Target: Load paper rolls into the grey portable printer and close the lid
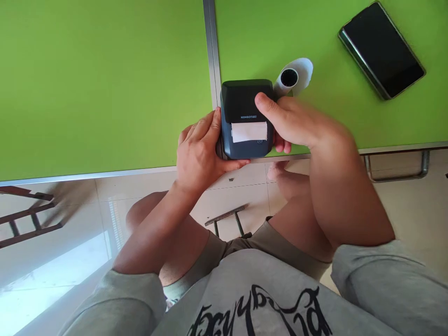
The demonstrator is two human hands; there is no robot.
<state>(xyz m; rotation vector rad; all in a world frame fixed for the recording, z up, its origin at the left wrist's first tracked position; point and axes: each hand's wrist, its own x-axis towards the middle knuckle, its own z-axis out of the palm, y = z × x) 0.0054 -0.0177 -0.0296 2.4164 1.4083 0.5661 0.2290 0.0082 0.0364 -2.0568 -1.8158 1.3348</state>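
The left hand and right hand, both half-curled, are holding a printer marked "NIIMBOT" between them.

Gotta love this table: loud lime green, silver trim down the near edge. By that edge there's a blackish printer with pale lettering and plain white paper. Farther from it, a white roll, dark-centred, plus a black-screened phone. Grey shirt, black script.

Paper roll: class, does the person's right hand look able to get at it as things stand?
Probably yes: the paper roll sits close beside the right hand, with nothing visibly in the way, though that hand is busy holding the printer.
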